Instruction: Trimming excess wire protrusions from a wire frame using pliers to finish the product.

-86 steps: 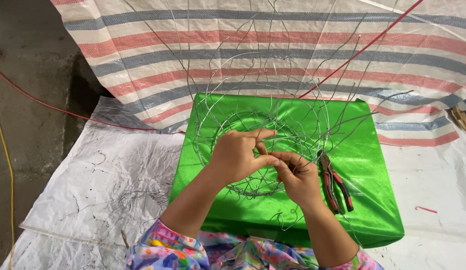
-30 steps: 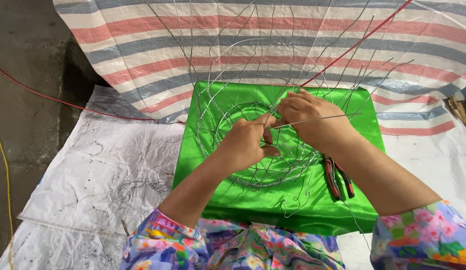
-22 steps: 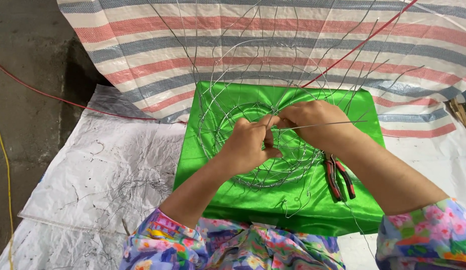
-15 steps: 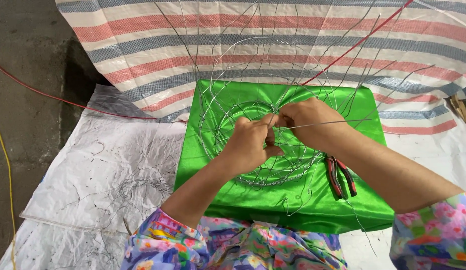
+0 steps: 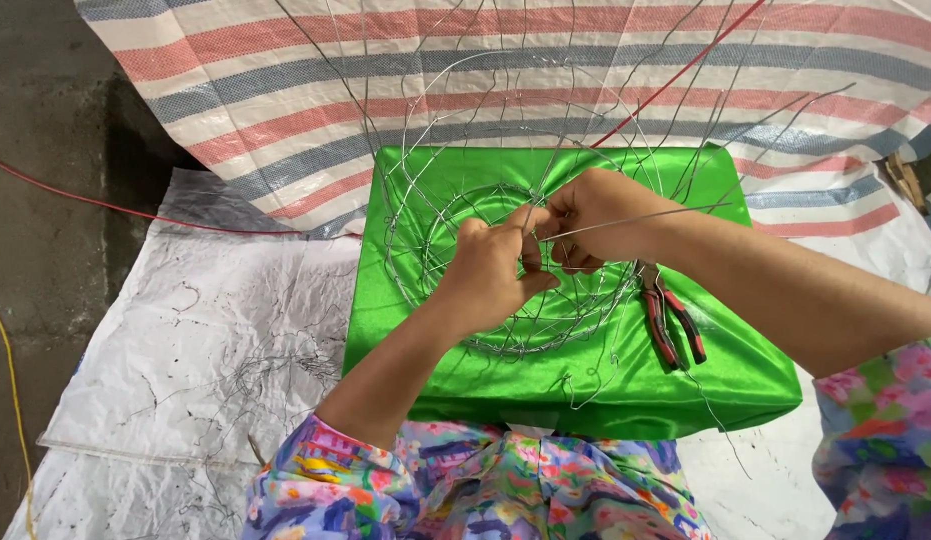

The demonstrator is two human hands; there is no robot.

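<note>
Left hand [image 5: 490,270] and right hand [image 5: 595,215] meeting knuckle to knuckle, fingers [image 5: 530,222] pinched closed, forearms angled inward

Beneath the gripping hands: glossy green cloth [image 5: 585,390]. Beside them: red-handled pliers [image 5: 670,315]. Beyond them: tarp [image 5: 285,110] striped red, blue-grey, white. Sleeves [image 5: 385,480]: multicoloured floral print. Wire frame [image 5: 505,250]: silver-grey.

Your left hand [image 5: 495,275] and right hand [image 5: 595,215] meet over the wire frame [image 5: 515,200], which sits on the cushion [image 5: 585,370]; pliers [image 5: 670,320] lie just right of them; sheet [image 5: 205,330] spreads left.
</note>
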